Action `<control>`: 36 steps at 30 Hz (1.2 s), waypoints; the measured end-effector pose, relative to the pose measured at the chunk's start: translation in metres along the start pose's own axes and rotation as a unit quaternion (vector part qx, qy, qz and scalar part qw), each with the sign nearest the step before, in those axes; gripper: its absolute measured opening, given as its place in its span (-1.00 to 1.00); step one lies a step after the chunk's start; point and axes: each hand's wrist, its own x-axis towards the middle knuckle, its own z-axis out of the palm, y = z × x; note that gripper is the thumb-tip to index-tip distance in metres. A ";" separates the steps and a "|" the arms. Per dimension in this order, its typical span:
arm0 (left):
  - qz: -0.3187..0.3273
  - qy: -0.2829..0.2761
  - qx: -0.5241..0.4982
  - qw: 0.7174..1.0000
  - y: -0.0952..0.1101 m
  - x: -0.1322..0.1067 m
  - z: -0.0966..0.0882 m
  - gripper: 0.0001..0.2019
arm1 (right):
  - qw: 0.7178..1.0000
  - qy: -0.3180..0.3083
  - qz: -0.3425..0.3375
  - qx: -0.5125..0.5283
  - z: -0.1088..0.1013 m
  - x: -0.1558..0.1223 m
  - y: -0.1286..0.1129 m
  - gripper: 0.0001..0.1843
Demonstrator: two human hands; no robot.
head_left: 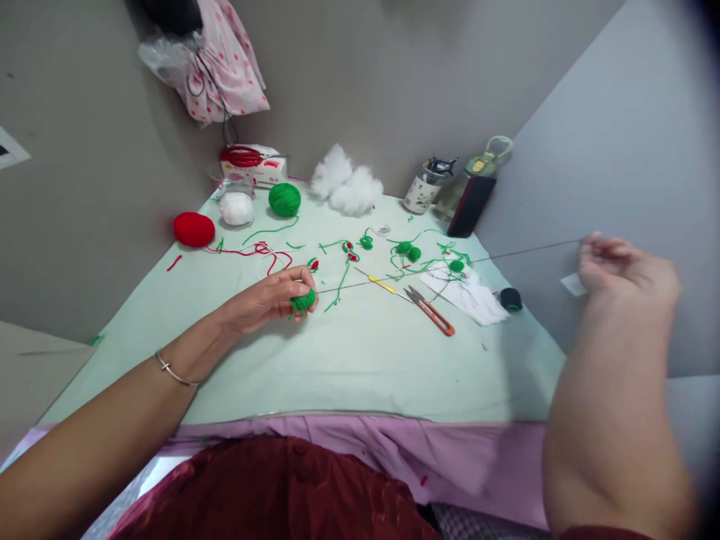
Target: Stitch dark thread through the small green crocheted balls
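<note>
A: Count?

B: Yarn balls, three: red ball (194,229), white ball (236,208) and green ball (284,200), all beyond the left hand (274,296). Orange snips (436,316), one; yellow hook (382,284), one; both between the hands. Black spool (511,300), one, nearer the right hand (622,266). White stuffing (346,184), two clumps, beyond both hands.

A: Hands?

B: Left: fingers curled, gripping one green yarn piece (303,301). Right: raised off to the side, fingers bent inward, pinching one dark thread (534,250), which runs across to the left hand's piece.

A: Materials, shapes?

B: Held piece: yarn, rounded, textured. Thread: thin, straight, taut. Stuffing: fluffy, irregular. Snips: slim, pointed blades, parted. Spool: squat, dark. White paper (478,304), one, flat, left of the right hand, strewn with loose strands.
</note>
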 end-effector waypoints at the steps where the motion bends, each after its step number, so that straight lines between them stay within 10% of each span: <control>1: -0.007 -0.003 -0.014 1.000 0.001 0.000 0.001 -0.79 | 0.998 -0.026 -0.015 -0.059 0.000 0.002 0.006 -0.48; 9: -0.010 -0.008 -0.082 0.997 0.000 0.001 0.005 -0.81 | 0.845 -0.269 0.018 -0.462 -0.028 -0.032 0.080 -0.74; 14: 0.009 0.035 -0.079 0.996 -0.005 0.004 0.002 -0.78 | 0.456 -0.417 -0.146 -0.773 -0.054 -0.065 0.084 -0.70; 22: 0.028 0.046 -0.094 0.994 -0.007 0.006 0.004 -0.74 | 0.142 -0.516 -0.168 -0.828 -0.114 -0.102 0.072 -0.77; 29: 0.020 0.043 -0.012 0.999 -0.007 0.005 0.005 -0.61 | 0.210 -0.501 -0.168 -0.822 -0.132 -0.087 0.067 -0.79; 36: 0.055 0.056 0.085 0.993 -0.016 0.007 0.016 -0.54 | 0.492 -0.461 -0.069 -0.736 -0.114 -0.124 0.069 -0.77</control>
